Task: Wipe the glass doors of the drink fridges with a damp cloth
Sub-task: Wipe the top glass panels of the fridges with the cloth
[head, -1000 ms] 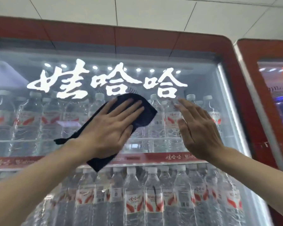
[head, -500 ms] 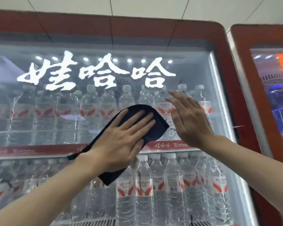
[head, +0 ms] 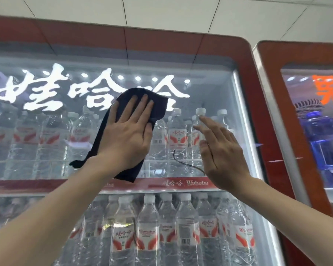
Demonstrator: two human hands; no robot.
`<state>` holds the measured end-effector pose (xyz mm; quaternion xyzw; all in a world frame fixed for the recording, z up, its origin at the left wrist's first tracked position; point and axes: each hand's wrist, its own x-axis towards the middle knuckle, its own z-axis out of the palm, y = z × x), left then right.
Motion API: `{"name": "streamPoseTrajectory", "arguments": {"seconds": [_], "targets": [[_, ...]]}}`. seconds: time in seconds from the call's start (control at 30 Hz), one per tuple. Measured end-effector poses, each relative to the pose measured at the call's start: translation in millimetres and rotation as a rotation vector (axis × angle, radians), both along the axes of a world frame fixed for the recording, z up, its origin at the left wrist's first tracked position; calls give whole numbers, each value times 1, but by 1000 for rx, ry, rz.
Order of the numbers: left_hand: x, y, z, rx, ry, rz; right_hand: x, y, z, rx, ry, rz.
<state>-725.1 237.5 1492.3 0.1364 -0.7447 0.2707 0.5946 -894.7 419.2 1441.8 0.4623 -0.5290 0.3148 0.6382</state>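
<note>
A red-framed drink fridge fills the view, and its glass door [head: 215, 89] shows rows of water bottles behind large white lit characters. My left hand [head: 127, 135] lies flat with straight fingers on a dark cloth [head: 158, 104], pressing it against the upper middle of the glass. The cloth's top edge covers part of the lettering, and its tail hangs below my wrist. My right hand [head: 219, 150] is open, fingers straight, flat against the glass just right of the cloth.
A second red-framed fridge [head: 306, 131] with an orange sign and blue bottles stands directly to the right. A red shelf strip [head: 181, 183] runs across the door below my hands. White ceiling tiles are above.
My left hand has slid the cloth up the glass from the shelf strip to the white lettering. My right hand has stayed flat on the glass beside it.
</note>
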Motion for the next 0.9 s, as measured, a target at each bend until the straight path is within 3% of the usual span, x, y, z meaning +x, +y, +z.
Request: {"name": "streamPoseTrajectory", "arguments": {"seconds": [0.13,0.23,0.33,0.47,0.57,0.77,0.9], "targets": [[-15,16,-48,-59,-7,-9,0,1,-1,0,-3,28],[-25,29,-96,-231,-213,-22,1,3,-1,-2,9,91],[-14,16,-68,-395,-361,-25,0,15,2,-38,28,98],[-14,15,2,-319,-262,-20,-20,37,-4,-67,-27,-30],[-30,25,9,-234,-178,-15,-31,41,-19,-35,-59,-57],[-46,45,-47,-205,-120,-58,-31,38,-22,-58,-62,-39],[-54,56,-102,-410,-337,-77,-34,48,-15,-30,-30,5]]}}
